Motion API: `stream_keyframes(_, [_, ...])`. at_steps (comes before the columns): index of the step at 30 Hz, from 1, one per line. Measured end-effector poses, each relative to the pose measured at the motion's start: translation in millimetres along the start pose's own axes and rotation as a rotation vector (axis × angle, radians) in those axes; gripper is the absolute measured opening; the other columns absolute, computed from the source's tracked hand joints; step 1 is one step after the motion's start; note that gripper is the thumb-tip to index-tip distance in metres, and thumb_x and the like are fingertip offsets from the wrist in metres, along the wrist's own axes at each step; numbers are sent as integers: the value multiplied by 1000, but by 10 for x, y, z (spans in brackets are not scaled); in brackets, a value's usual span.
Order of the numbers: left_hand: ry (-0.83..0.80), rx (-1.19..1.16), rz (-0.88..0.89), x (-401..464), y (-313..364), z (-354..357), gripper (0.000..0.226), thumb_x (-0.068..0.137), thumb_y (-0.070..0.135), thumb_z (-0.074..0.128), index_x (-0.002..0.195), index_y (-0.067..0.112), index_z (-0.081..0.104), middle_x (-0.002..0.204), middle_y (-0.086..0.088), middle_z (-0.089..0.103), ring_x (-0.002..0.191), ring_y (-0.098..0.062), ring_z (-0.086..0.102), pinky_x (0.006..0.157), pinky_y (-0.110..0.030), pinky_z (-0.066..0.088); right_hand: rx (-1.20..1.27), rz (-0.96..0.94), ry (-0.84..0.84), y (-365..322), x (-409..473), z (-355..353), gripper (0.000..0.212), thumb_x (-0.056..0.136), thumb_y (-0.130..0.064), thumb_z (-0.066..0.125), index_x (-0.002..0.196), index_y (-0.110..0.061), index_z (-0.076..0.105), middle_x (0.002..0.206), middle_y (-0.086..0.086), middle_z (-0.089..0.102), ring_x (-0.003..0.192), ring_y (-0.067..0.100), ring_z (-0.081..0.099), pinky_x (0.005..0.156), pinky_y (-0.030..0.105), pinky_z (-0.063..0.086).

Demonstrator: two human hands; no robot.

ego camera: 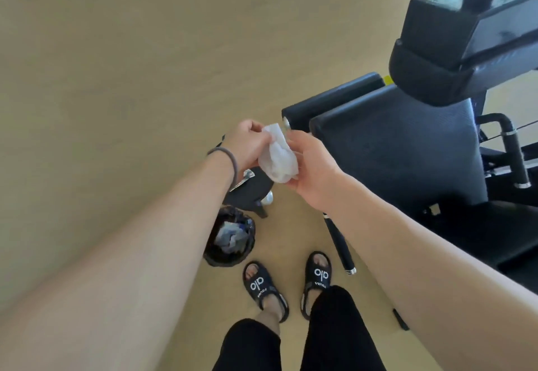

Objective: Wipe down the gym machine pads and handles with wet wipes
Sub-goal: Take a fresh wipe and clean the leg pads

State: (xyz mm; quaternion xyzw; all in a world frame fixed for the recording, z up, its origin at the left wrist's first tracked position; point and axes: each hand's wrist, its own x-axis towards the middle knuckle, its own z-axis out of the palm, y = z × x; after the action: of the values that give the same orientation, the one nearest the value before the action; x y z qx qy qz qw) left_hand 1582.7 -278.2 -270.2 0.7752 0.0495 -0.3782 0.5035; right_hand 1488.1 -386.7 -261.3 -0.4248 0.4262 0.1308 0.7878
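White and crumpled, the wet wipe (278,157) sits between both hands at frame centre: the left hand (247,143) pinches its upper edge with curled fingers, the right hand (313,164) grips its lower side. Black machine pads (401,143) lie at three o'clock; a lined bin (230,238) stands at six o'clock on the tan floor (116,65).

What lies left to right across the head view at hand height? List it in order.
left hand → wet wipe → right hand → seat pad → black handle
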Motion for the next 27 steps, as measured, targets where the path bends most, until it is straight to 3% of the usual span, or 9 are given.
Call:
stream_keyframes(4, [-12, -4, -22, -70, 172, -17, 10, 93, 16, 63, 99, 15, 54, 94, -3, 60, 83, -18, 60, 76, -35, 60, -37, -6, 59, -85, -67, 91, 35, 96, -35, 67, 127, -19, 63, 120, 6, 69, 105, 20, 68, 78, 30, 57])
stream_keyframes(6, [-39, -109, -55, -73, 236, -20, 9, 96, 13, 60, 104, 12, 55, 96, -6, 60, 82, -17, 61, 65, -26, 59, -39, -15, 60, -169, -112, 63, 23, 98, -35, 66, 116, -22, 65, 112, 2, 71, 101, 17, 68, 88, 32, 57])
stream_keyframes(8, [-87, -205, -98, -81, 311, -25, 8, 99, 12, 56, 106, 9, 56, 99, -10, 60, 85, -18, 62, 62, -23, 58, -34, -55, 75, -221, -153, 2, 11, 100, -33, 63, 103, -23, 66, 100, 0, 72, 92, 14, 68, 87, 31, 56])
stream_keyframes(11, [-161, -235, -148, -111, 413, -56, 7, 99, 12, 55, 105, 8, 56, 98, -10, 61, 83, -20, 63, 64, -26, 60, -13, -83, 94, -269, -211, -28, 16, 100, -31, 63, 109, -19, 68, 106, 5, 73, 96, 19, 70, 86, 33, 57])
stream_keyframes(14, [-286, -214, -181, -116, 558, -186, 10, 101, 19, 55, 101, 10, 61, 89, -4, 65, 81, -16, 64, 81, -31, 59, 43, -84, 124, -371, -131, 107, 26, 98, -32, 67, 116, -14, 70, 113, 11, 74, 106, 25, 71, 93, 38, 56])
stream_keyframes(18, [-430, -193, -149, 129, 702, -625, 28, 98, 20, 61, 119, 3, 66, 103, -8, 73, 90, -17, 71, 86, -30, 58, 167, -88, 108, -503, 220, 509, 39, 97, -35, 68, 123, -7, 69, 118, 14, 73, 111, 27, 70, 104, 43, 52])
stream_keyframes(22, [-544, -175, -150, 582, 780, -1312, 30, 98, 20, 60, 120, 0, 66, 111, -14, 73, 96, -22, 72, 80, -30, 61, 266, -71, 120, -589, 660, 1149, 44, 93, -36, 71, 127, -7, 66, 122, 13, 72, 111, 28, 71, 103, 43, 54])
stream_keyframes(27, [-581, -63, -119, 1216, 864, -2211, 31, 95, 16, 65, 121, -1, 61, 102, -12, 73, 80, -18, 74, 66, -26, 60, 429, -51, 195, -552, 1038, 2080, 52, 91, -38, 74, 134, -12, 62, 121, 6, 73, 107, 20, 72, 84, 33, 60])
